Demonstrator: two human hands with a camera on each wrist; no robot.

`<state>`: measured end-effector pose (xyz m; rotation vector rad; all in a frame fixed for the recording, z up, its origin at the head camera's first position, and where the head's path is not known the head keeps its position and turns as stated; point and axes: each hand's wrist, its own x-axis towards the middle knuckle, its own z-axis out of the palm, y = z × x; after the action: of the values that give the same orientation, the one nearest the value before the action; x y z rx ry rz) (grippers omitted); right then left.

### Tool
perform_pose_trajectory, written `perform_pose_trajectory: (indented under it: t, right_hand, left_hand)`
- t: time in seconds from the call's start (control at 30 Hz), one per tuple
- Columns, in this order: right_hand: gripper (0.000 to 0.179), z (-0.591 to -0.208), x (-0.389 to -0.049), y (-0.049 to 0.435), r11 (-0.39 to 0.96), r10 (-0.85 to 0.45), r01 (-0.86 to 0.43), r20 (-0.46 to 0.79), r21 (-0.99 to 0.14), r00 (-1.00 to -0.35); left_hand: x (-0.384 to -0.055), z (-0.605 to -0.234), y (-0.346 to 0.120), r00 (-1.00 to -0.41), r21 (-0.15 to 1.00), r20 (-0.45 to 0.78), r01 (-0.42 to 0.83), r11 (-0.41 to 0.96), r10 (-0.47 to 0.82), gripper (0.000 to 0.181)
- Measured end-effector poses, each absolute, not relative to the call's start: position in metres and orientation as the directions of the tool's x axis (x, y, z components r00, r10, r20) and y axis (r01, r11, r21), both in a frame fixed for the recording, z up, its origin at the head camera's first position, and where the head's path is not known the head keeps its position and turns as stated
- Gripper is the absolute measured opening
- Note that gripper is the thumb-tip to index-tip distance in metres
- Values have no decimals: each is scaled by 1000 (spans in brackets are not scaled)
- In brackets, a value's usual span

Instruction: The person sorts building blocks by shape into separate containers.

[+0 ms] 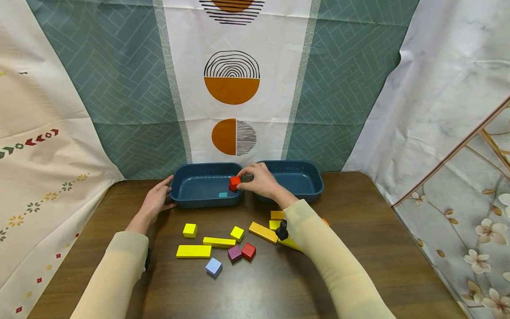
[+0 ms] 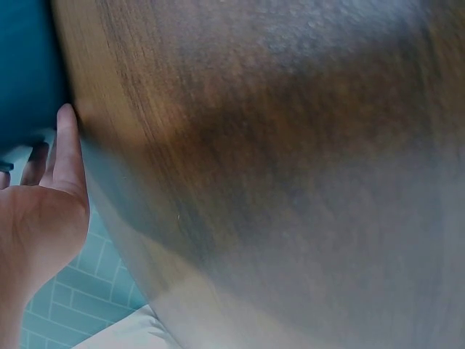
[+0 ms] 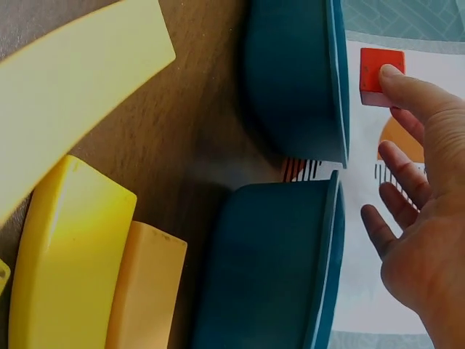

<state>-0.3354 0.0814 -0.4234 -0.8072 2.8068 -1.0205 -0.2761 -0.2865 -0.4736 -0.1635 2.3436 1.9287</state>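
My right hand pinches a red cube between thumb and fingertips, over the right end of the left blue bin. In the right wrist view the red cube is held above the bin rims, the other fingers spread loosely. A small teal block lies inside the left bin. My left hand rests against that bin's left outer side. The left wrist view shows this hand with extended fingers touching the blue wall.
A second blue bin stands to the right. In front lie yellow cubes, yellow bars, an orange bar, a purple cube, another red cube and a light blue cube. My right sleeve partly covers more blocks.
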Motion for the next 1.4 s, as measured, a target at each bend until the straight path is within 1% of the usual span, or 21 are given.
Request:
perform_pose_trajectory:
  t: [0.27,0.57,0.8,1.13,1.4]
  right_hand:
    - [52,-426,-333,84,626,-497,-458,131,-631,-858]
    - [48,-426,-324,96,589,-498,-466,157,-660,-853]
    - [50,-424,-308,105,565,-523,-481,159,-670,-837]
    - [49,-425,-287,112,528,-572,-525,177,-668,-801]
    - [47,-426,-269,116,523,-627,-578,177,-626,-759]
  left_hand:
    - [-276,-473,-285,-989,969,-149,-150,194,-16,57]
    - [-276,-474,-286,-988,968,-153,-152,197,-14,56]
    - [-276,-474,-287,-988,971,-151,-152,184,-17,56]
    - [-276,-473,-287,-989,971,-146,-146,191,-12,57]
    - [-277,-474,-288,-990,970,-142,-142,198,-15,56]
